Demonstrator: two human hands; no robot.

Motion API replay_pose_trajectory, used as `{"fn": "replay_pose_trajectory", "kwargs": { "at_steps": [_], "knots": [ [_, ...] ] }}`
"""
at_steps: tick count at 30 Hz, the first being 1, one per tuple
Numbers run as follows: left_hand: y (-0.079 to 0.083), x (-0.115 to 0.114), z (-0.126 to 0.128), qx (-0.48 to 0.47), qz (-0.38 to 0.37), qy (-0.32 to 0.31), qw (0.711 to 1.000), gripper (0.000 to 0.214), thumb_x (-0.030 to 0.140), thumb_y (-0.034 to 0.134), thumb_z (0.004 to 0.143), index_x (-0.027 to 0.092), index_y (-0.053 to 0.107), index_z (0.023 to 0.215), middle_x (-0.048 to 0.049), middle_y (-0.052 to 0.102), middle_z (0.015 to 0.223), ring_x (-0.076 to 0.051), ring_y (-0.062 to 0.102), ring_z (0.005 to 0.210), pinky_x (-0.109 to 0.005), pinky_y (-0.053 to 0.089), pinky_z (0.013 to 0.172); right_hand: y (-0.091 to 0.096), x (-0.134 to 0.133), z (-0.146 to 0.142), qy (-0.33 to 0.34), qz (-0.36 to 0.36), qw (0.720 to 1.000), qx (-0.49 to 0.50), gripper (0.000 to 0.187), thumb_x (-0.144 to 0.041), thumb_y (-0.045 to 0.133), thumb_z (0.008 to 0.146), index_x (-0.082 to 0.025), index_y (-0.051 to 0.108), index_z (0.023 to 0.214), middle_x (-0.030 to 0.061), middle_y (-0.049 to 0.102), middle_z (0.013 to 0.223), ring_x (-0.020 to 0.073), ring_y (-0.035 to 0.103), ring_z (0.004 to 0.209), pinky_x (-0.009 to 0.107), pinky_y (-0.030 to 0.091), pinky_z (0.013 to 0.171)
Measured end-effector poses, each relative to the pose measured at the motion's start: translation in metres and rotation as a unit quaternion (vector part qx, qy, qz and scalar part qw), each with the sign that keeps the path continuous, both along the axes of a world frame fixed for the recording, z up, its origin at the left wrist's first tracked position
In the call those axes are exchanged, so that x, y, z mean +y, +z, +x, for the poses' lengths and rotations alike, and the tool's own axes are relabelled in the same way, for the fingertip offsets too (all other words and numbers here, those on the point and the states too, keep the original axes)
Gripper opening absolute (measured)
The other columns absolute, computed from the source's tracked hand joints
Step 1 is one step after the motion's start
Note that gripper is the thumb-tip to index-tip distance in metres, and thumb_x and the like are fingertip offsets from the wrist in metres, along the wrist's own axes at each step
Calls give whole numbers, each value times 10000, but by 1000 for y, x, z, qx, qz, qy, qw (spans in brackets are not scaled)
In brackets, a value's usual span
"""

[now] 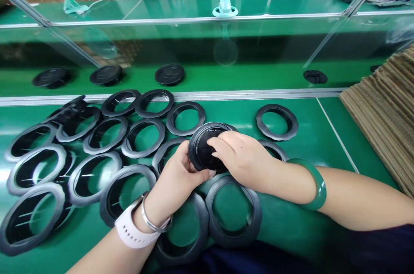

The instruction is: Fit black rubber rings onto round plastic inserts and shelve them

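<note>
From the head camera, both bare hands meet over a black round plastic cap (201, 149) just above the middle of a green table (310, 136). The cap is tilted and raised off the table, held between the hands. The left hand (179, 174) cups its lower edge, fingers (197, 173) curled close together around the rim. The right hand (242, 155) reaches across from the right and lies over the cap's face, its fingers (220, 146) pressed together and bent over the surface. A white watch (132, 227) and a thin metal bangle (155, 223) circle the left wrist, and a green jade bangle (320, 184) sits on the right forearm.

Black plastic rings with scalloped edges cover much of the table around the hands. One ring (258, 218) lies just below the right hand, and another (261, 121) lies apart to the right. Beyond a clear panel (226, 36), black round caps (170, 74) stand in a row on a raised green shelf (226, 8). A stack of corrugated cardboard (378, 114) rests at the table's right edge.
</note>
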State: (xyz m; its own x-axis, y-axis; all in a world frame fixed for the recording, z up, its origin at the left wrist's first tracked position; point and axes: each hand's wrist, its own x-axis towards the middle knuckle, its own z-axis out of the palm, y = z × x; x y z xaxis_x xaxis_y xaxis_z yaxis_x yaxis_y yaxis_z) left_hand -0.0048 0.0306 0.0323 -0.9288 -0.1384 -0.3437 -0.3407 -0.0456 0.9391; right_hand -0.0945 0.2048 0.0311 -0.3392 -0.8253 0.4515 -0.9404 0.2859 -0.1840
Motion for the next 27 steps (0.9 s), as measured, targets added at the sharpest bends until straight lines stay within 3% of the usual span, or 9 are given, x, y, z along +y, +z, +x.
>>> {"fn": "replay_pose_trajectory", "kwargs": {
  "at_steps": [3,11,16,19,21,24,26,27],
  "knots": [
    [-1,1,2,-4,-8,0,1000,660,204,846,684,228,496,1244,-41,687,1134,-224,698,974,-282,603,749,-1,-1,2,4,7,1000,8,370,-72,341,982,38,516,1288,191,568,993,284,527,909,442,548,772],
    [-2,3,3,8,7,-3,1000,627,183,836,713,250,490,1232,-21,683,1118,-188,696,951,-243,587,753,-1,0,1,25,23,999,13,415,-36,342,923,89,536,1268,197,555,970,303,506,894,464,538,764],
    [-2,4,5,12,0,-6,1000,611,178,835,727,260,495,1229,-17,680,1130,-189,690,990,-241,587,787,4,0,1,18,47,999,16,403,-41,372,924,60,551,1271,180,552,967,290,490,884,430,505,767],
    [-1,4,5,11,17,-12,1000,630,191,847,723,260,488,1236,-21,677,1144,-197,685,1017,-257,590,824,10,0,-3,6,58,998,16,304,-89,467,944,-7,615,1196,154,549,966,278,474,866,412,468,756],
    [1,5,4,11,32,-10,999,641,194,856,713,257,485,1231,-19,675,1133,-193,682,1014,-254,589,829,14,2,-7,-3,19,1000,10,212,-137,505,980,-77,652,1121,144,553,1028,278,478,911,412,450,774],
    [3,6,4,27,28,15,999,627,192,863,692,244,485,1190,-12,670,1089,-180,682,967,-238,587,793,20,6,-13,-46,-143,988,-40,203,-209,521,1018,-139,637,1170,133,531,1169,286,486,1064,446,441,903],
    [4,7,5,45,13,36,998,616,195,866,676,234,483,1156,-11,665,1071,-177,684,929,-241,590,769,21,7,-16,-83,-216,963,-138,311,-244,557,1008,-143,566,1302,136,515,1220,274,502,1098,443,448,948],
    [3,7,6,51,7,40,998,621,201,869,672,232,479,1154,-15,663,1080,-182,686,926,-249,595,766,20,7,-18,-93,-217,950,-205,349,-253,572,1002,-145,544,1333,130,524,1221,264,518,1088,431,458,946]
  ]
}}
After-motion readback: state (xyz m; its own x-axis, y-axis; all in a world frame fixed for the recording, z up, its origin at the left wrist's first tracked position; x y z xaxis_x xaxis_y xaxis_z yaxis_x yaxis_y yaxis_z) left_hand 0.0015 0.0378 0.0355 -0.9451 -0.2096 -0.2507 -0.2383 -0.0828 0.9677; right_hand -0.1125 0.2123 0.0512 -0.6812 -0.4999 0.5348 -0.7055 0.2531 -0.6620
